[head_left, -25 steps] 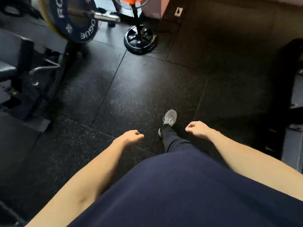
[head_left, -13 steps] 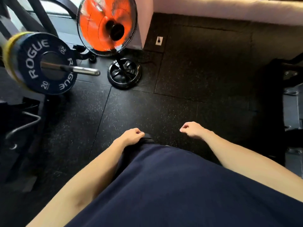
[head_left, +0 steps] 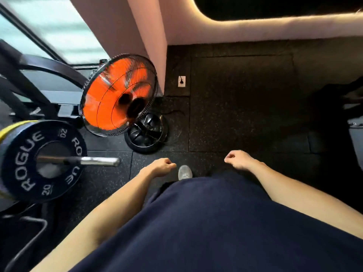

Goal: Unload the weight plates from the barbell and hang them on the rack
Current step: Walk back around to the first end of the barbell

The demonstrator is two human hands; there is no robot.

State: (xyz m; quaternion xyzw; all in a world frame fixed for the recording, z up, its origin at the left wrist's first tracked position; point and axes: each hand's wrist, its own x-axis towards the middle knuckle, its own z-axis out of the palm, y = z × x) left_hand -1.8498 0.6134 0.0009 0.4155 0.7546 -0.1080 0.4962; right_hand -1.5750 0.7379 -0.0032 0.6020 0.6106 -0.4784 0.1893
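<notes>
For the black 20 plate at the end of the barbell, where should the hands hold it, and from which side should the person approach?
Grip the black 20 plate by its rim, one hand at each side, and stand facing its lettered face, off the free end of the barbell sleeve. It sits upright as the outermost plate, so it probably slides straight off that end. Left hand and right hand hold nothing.

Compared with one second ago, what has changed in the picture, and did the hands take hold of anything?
The view has tilted up and turned left: the Rogue plate on the barbell sleeve now sits lower and nearer, and the orange fan is fully in sight. The left hand and right hand took hold of nothing; both still hang loosely curled in front of the body. The plate is still on the bar.
</notes>
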